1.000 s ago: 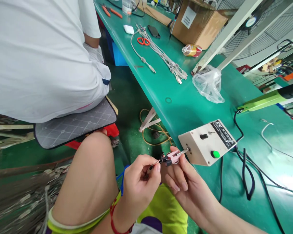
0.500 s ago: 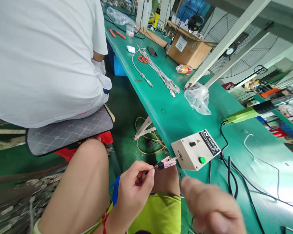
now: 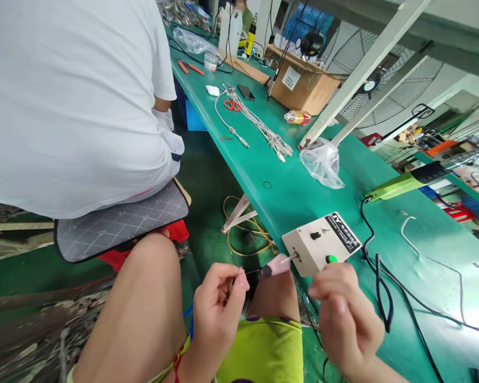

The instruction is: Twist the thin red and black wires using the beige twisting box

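Observation:
My left hand pinches a thin black wire whose end goes into a small pink clip. The clip sits on the metal shaft sticking out of a beige control box at the near edge of the green bench. The box carries a black knob, a small toggle and a green button. My right hand hovers just below the box's front corner, fingers loosely curled, holding nothing, with a fingertip close to the green button.
A person in a white shirt sits on a grey cushion ahead on the left. On the bench lie a white cable bundle, orange scissors, a plastic bag, a cardboard box and a green-handled tool. Black cords trail right.
My right hand let go of the pink clip, dropped away, then rose to the box's front by the green button. My left hand kept its hold on the wire.

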A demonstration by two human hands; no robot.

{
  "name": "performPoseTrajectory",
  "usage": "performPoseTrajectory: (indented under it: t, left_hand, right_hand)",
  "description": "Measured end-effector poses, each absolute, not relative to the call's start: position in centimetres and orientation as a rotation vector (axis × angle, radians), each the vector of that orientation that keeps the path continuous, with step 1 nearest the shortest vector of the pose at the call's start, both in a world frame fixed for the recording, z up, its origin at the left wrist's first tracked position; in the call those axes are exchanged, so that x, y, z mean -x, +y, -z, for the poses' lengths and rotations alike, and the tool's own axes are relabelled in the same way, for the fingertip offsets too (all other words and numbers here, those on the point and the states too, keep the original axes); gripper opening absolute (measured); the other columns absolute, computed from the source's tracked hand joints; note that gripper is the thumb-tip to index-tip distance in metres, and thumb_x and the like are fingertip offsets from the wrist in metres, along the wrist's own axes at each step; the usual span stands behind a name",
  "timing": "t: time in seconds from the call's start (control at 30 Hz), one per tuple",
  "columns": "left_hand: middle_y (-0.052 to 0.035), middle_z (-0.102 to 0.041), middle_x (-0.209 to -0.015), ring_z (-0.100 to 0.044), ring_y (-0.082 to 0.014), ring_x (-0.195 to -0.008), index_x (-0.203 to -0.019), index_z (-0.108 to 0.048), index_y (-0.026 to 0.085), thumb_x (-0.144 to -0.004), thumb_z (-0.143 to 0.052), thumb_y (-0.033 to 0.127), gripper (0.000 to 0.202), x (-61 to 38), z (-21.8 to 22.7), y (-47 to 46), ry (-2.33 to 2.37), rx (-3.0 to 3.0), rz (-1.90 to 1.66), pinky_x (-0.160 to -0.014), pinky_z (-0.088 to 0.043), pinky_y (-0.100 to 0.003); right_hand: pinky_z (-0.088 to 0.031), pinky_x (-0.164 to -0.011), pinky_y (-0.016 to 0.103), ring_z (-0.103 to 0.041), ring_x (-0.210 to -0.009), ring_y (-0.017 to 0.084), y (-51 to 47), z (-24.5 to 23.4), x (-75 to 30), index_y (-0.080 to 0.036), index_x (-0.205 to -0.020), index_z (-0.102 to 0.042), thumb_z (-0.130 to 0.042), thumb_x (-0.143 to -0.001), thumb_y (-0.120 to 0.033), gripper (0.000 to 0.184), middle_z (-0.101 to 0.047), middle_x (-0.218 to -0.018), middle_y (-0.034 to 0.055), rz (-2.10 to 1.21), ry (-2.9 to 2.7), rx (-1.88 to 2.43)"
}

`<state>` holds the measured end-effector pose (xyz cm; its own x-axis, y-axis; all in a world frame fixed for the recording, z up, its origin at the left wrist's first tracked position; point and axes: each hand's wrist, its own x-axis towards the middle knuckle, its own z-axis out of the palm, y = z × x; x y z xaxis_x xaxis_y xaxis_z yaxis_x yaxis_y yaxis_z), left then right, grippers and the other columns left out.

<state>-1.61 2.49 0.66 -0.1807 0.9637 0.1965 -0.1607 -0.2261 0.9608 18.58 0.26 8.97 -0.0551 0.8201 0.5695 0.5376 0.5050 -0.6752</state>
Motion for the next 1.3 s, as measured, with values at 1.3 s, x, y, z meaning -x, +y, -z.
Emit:
performPoseTrajectory:
  t: [1.3]
  left_hand:
    - [0.002, -0.081, -0.075, -0.078, -0.0165, -0.058, -0.104, -0.074, 0.028, -0.099, -0.071, 0.013, 0.017, 1.6, -1.0, 1.9, 0.691, -1.391, -1.503, -0.057, -0.065, -0.021]
  right_hand:
    - [-0.041, -0.063, 0.03, -0.056, -0.063, 0.015, 1.5, -8.1, -14.5, -0.018, -0.089, -0.083, -0.073, -0.109, -0.069, 0.055, -0.065, -0.064, -0.0004, -1.543, -0.914, 1.33]
